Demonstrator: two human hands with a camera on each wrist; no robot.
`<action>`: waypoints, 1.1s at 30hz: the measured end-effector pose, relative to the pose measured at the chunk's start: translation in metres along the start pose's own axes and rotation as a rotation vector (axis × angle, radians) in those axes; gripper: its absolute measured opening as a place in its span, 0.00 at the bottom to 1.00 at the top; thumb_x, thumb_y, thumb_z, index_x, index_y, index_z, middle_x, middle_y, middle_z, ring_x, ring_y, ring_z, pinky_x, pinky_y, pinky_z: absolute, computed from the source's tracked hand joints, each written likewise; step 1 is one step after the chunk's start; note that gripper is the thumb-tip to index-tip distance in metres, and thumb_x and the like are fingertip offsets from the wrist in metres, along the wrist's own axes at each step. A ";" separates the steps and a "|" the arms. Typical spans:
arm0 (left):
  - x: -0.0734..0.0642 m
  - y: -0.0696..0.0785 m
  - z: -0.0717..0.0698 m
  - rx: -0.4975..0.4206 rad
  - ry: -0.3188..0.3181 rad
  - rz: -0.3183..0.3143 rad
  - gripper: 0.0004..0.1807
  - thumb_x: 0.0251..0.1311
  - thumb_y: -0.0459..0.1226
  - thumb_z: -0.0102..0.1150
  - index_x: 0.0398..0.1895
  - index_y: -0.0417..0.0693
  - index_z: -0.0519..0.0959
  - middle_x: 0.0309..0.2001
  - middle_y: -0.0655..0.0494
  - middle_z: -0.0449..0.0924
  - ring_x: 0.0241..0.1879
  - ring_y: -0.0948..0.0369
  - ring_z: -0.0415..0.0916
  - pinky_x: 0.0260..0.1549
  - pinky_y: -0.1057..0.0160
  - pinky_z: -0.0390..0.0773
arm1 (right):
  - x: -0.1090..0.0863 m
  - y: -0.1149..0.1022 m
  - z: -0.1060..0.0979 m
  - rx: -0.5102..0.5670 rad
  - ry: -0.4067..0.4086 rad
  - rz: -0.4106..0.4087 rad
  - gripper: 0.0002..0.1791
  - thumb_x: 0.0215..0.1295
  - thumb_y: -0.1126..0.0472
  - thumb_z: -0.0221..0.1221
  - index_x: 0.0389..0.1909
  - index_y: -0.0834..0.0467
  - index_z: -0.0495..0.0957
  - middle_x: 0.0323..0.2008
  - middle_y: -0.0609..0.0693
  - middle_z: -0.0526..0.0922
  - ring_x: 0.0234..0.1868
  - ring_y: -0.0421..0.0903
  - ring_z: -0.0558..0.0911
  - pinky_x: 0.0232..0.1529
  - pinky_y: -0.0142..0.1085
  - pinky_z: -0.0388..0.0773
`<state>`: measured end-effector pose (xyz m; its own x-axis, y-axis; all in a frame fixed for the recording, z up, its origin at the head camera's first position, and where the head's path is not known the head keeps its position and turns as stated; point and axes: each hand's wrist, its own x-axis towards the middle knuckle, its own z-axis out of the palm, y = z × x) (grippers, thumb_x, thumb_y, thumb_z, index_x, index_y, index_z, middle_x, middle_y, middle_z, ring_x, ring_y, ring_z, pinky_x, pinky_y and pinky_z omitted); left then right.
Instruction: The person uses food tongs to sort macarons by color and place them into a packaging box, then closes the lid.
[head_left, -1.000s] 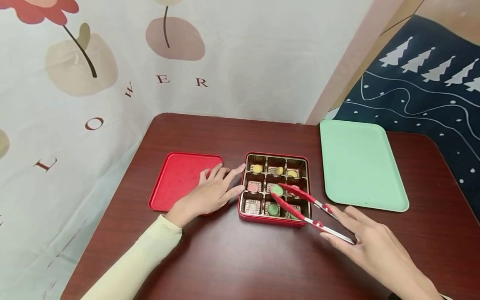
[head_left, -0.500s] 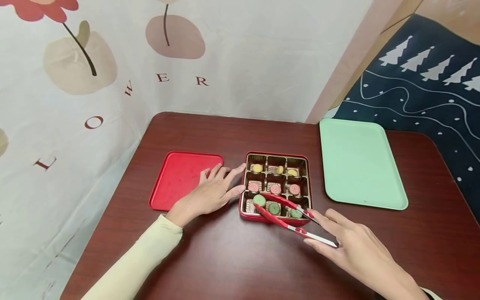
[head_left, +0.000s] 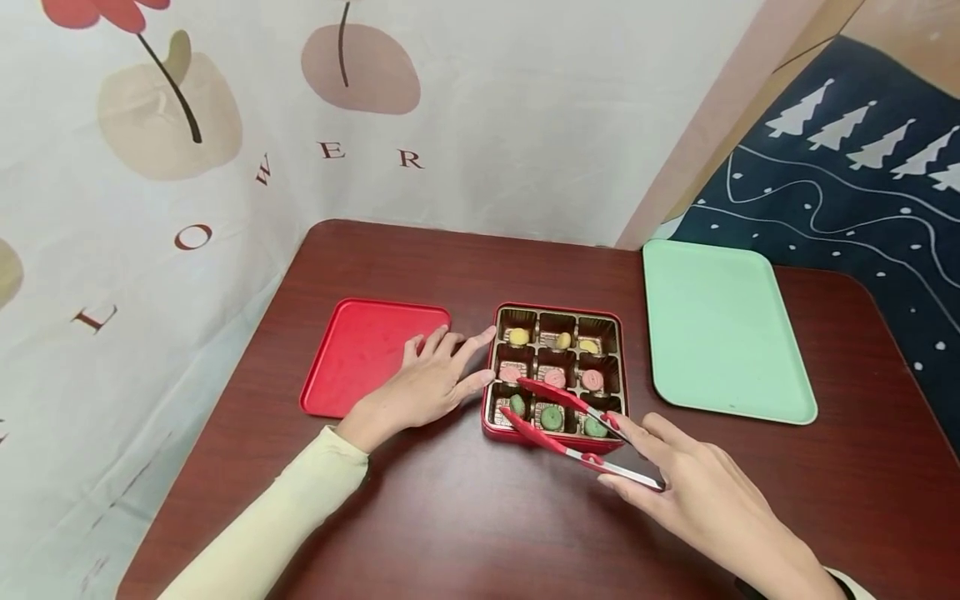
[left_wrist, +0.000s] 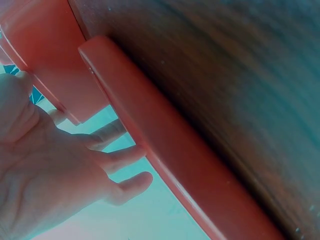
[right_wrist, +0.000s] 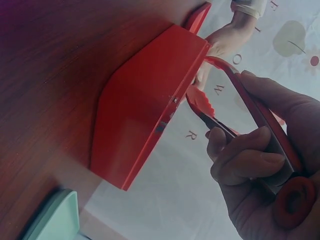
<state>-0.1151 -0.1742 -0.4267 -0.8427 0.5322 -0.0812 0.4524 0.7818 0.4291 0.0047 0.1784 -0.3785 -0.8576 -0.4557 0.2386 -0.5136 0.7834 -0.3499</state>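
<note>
My right hand (head_left: pixel 697 475) holds red-tipped metal tongs (head_left: pixel 542 437) over the front of a red tin (head_left: pixel 491 427). The tongs' tips stand apart, on either side of a small round green cookie (head_left: pixel 517 405) that sits tilted in the front-left compartment. A gold insert divides the tin into rows: yellow cookies (head_left: pixel 519 336) at the back, pink cookies (head_left: pixel 592 380) in the middle, green ones (head_left: pixel 552 417) in front. My left hand (head_left: pixel 420 387) lies spread, thumb and index fingertip at the tin's left side, other fingers over the red lid (head_left: pixel 352 350).
A mint-green tray (head_left: pixel 727 333) lies to the right of the tin on the brown table (head_left: pixel 450 517). Behind the table hang a pale flower-print cloth (head_left: pixel 525 150) and a dark blue tree-print cloth (head_left: pixel 810 200).
The tongs carried the green cookie from over the middle compartment to the front-left one, then spread and let go of it. It now sits tilted there. My left hand stays put.
</note>
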 end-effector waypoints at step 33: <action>-0.002 0.000 -0.001 -0.020 0.028 0.000 0.39 0.83 0.58 0.50 0.89 0.60 0.56 0.71 0.37 0.69 0.80 0.28 0.51 0.68 0.24 0.48 | -0.029 0.068 -0.011 0.106 0.162 0.430 0.43 0.63 0.46 0.80 0.71 0.57 0.71 0.40 0.46 0.72 0.36 0.42 0.70 0.31 0.37 0.69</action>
<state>-0.1136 -0.1753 -0.4255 -0.8506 0.5229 -0.0559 0.4469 0.7748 0.4472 -0.0052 0.2497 -0.3993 -0.9821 -0.0206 0.1870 -0.1197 0.8354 -0.5365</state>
